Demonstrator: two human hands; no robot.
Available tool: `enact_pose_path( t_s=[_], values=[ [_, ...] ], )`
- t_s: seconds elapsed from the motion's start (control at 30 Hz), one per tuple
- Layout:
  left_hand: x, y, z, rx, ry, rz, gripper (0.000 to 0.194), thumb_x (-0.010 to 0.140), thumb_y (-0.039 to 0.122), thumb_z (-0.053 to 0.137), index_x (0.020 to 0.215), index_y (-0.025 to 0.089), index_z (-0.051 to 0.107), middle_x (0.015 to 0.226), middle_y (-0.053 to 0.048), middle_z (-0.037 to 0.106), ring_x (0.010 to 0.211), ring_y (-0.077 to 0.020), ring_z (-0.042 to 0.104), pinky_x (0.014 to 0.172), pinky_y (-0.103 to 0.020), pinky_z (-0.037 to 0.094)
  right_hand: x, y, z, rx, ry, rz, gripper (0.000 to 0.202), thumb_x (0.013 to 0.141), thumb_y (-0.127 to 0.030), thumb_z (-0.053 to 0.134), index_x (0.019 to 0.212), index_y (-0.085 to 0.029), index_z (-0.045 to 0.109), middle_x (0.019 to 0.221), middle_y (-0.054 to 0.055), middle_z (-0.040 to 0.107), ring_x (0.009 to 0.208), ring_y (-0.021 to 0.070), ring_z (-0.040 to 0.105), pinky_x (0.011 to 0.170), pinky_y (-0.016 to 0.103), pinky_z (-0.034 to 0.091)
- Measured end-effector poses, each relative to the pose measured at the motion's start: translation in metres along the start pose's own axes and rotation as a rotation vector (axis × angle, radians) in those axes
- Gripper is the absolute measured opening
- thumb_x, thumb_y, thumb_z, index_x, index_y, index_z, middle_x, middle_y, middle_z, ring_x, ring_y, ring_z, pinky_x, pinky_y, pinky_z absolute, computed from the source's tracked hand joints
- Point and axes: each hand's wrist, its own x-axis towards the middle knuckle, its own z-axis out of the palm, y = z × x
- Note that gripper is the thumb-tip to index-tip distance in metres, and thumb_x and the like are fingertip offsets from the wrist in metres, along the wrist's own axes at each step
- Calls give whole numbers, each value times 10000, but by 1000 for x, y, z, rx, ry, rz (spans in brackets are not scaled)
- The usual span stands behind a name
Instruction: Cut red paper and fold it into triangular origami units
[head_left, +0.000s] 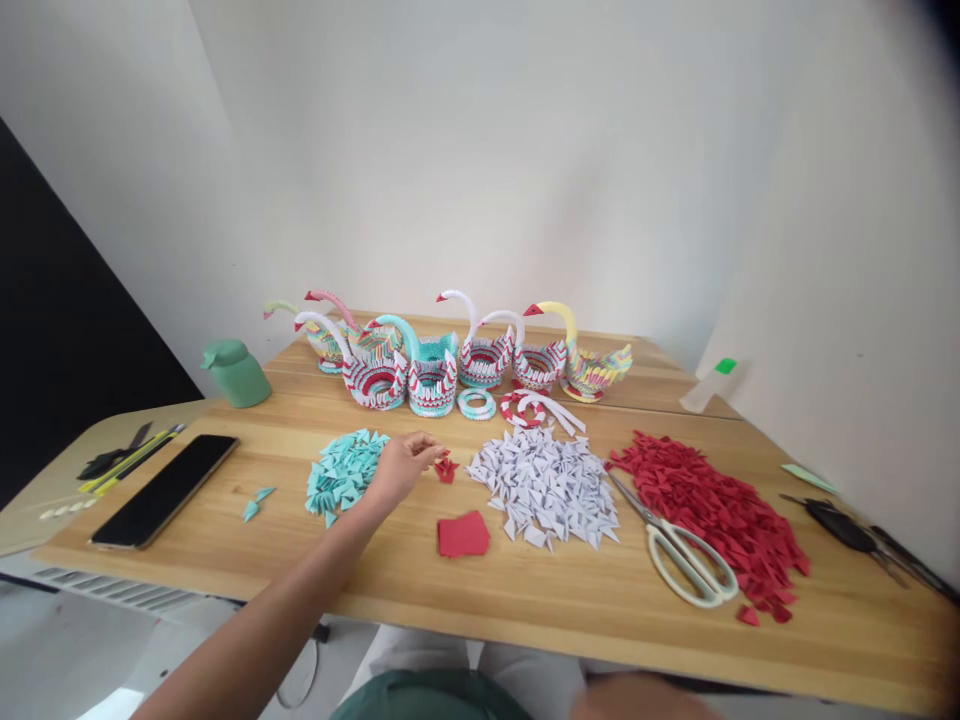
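Red folded pieces [447,471] on worktop [255,545], right at left hand [407,466]'s fingertips, rightward; fingers narrowed, grip unclear. Long axis unreadable. Red paper stack [463,534] nearer body; white pile [551,487] farther right. Right hand [641,697] blurred, farther off, state unreadable.

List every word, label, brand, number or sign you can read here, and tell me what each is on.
There are none I can read.
Black phone: dark screen, no legible text.
Green container: no legible label.
Scissors and black-handled tool: any markings are too small to read.
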Motion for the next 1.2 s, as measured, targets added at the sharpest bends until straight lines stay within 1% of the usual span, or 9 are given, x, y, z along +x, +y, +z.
enact_pose_path(
  t_s=[0.13,0.23,0.3,0.47,0.6,0.73,0.97,1.13,1.2],
  values=[
    [-2,-5,-2,118,-91,70,132,743,278,651,698,196,744,695,-41,737,646,-194,632,654,-266,445,33,12,31,-3,-35,-40,243,957,-256,496,762,-237,641,686,7,670,664,166,618,668,321,504],
    [-3,-8,-7,194,-88,124,132,760,248,635,740,226,764,816,-56,761,798,-233,659,782,-292,452,51,33,63,-133,-36,-71,127,930,-202,537,963,-202,659,897,59,715,853,218,633,853,421,464],
    [-3,-12,-9,225,-63,141,150,774,237,619,784,235,769,899,-70,762,891,-255,655,859,-313,439,55,48,80,-185,-84,-67,186,874,-205,633,1060,-205,648,1001,72,712,937,246,624,904,461,431],
    [-2,-19,-12,261,4,122,224,815,215,556,904,235,761,1010,-81,750,963,-272,655,895,-346,448,49,69,98,-168,-87,-95,153,880,-181,625,1027,-212,660,1015,51,714,940,226,610,961,465,373],
    [-4,-17,-9,214,0,32,242,821,229,547,954,225,749,1007,-72,749,932,-253,670,864,-330,479,47,71,102,-94,-8,-165,245,952,-119,446,944,-216,671,911,28,722,863,188,607,941,422,375],
    [-4,-12,-1,129,-73,-41,229,802,240,586,961,232,752,968,-60,755,880,-240,679,824,-308,495,48,70,103,-34,2,-128,257,945,-124,450,874,-223,676,860,17,724,782,164,608,865,373,421],
    [-10,0,5,161,-45,38,215,823,268,600,970,232,752,1018,-78,740,959,-251,656,864,-311,465,54,72,88,111,6,-50,164,941,-189,520,960,-241,674,934,24,747,830,179,659,858,378,458],
    [-26,27,12,-14,-274,-43,258,867,350,563,975,216,756,967,-77,749,900,-251,665,818,-309,482,75,80,64,206,-28,292,162,924,-242,521,837,-234,657,785,23,714,748,192,657,704,322,499],
    [-31,36,17,-65,-355,-65,260,847,370,593,978,219,758,954,-69,751,887,-255,663,777,-299,487,84,81,58,218,-62,397,116,894,-275,549,898,-242,660,830,23,717,769,199,666,676,307,507]
  ],
)
